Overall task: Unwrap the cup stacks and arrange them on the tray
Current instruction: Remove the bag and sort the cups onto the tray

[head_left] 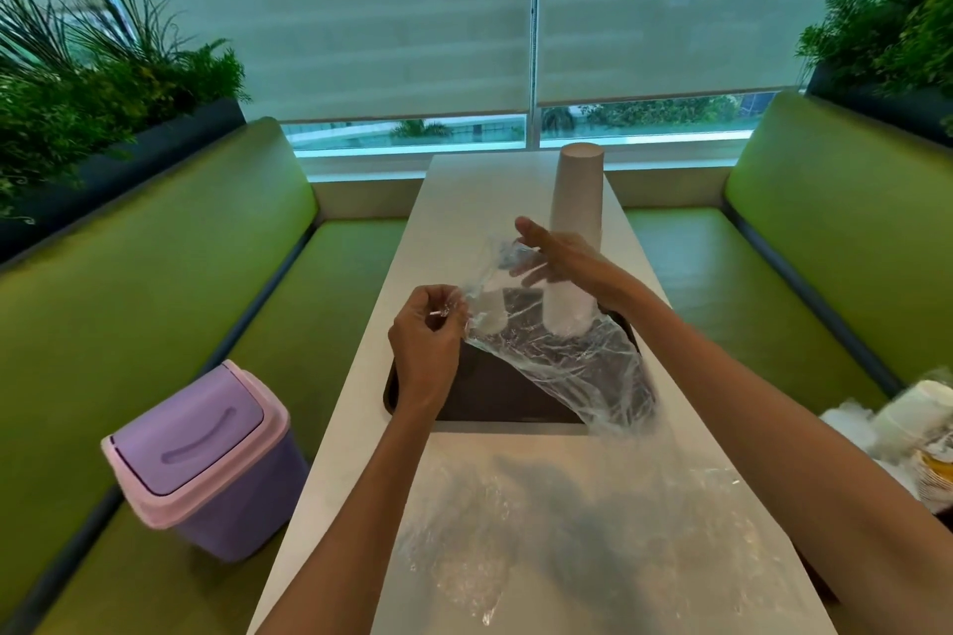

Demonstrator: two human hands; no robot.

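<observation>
Cup stack (573,222) stands upside down on the far right part of the tray (490,400), which sits mid-table (361,454). A clear wrap (572,366) is off the stack and drapes from both hands down over the tray's right side to its near right corner. Left hand (428,343) is left of the stack, above the tray's left edge, with thumb and fingers curled and pinching one edge of the wrap. Right hand (559,255) is in front of the stack at mid-height, hiding part of it. Its fingers are stretched out leftward with the thumb raised, and the wrap's upper edge hangs over them; whether it touches the stack, cannot tell. Hands are apart, joined only by the wrap. A second wrap (541,531) lies flat on the near table. More cups (928,428) sit on the right bench, blurred. A bin (206,459) sits on the left bench.
</observation>
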